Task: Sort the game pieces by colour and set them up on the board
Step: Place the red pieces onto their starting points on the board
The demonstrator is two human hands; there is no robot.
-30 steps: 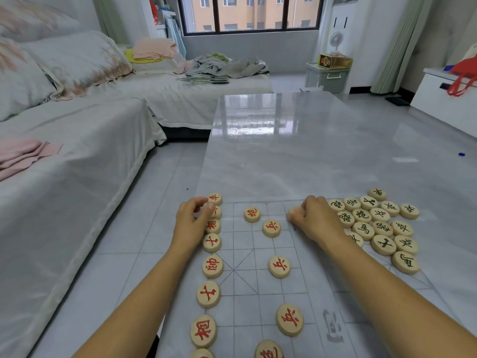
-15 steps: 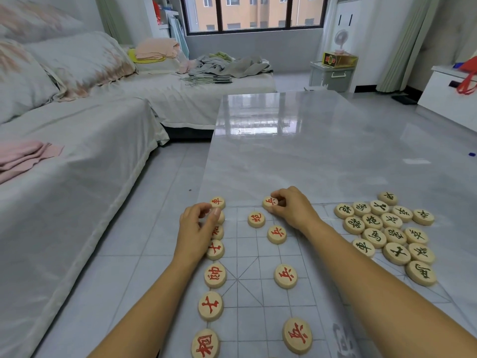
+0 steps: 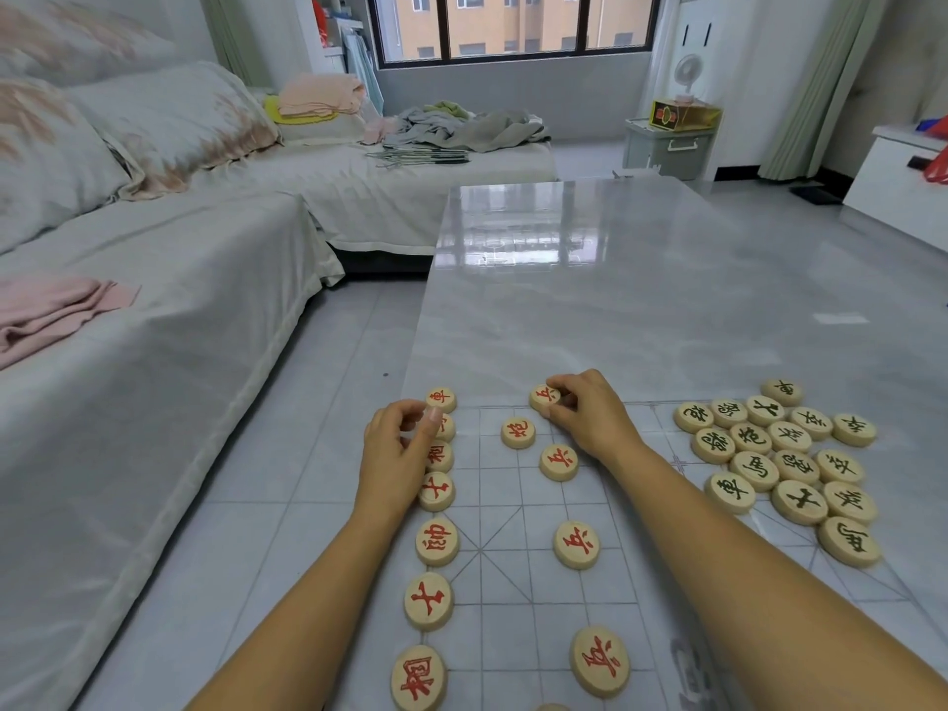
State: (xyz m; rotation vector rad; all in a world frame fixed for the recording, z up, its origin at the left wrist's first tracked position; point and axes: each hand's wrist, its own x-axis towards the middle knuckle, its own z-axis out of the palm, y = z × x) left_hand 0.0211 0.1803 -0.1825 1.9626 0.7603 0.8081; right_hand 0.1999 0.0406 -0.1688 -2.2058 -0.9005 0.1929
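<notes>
Nearer than both hands: red column [image 3: 437,542] and red soldiers [image 3: 576,545] already on board [image 3: 513,597]. Left hand [image 3: 397,446]: fingers curled, pinching column piece [image 3: 444,428]. Right hand [image 3: 590,420]: pinching far soldier [image 3: 544,397] at board's far edge. Right of right hand: black pile [image 3: 774,454], sorted out but not yet set up, probably half of job left.
</notes>
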